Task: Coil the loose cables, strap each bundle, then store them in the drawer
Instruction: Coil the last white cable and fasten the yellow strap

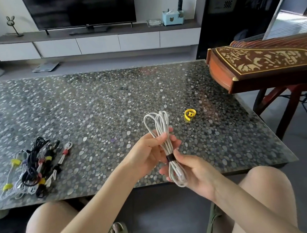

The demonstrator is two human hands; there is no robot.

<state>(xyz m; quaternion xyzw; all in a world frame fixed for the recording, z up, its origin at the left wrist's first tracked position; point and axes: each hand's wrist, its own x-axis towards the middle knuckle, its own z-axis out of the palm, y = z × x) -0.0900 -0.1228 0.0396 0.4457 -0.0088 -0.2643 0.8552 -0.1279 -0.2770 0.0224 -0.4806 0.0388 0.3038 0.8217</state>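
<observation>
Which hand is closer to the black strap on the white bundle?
Right. The right hand has its thumb on the black strap around the white cable bundle and holds the loops below it. The left hand grips the bundle just above the strap.

The cable [162,132] was white, its strap [170,158] black; a yellow strap [189,114] lay on the grey pebble-patterned table [91,107].

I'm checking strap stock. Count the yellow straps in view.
5. A loose strap lies curled on the table, right of the white cable. Four wrap bundles in the left pile: far-left strap, near-left strap, far-middle strap, near-middle strap. More may be hidden there.
</observation>
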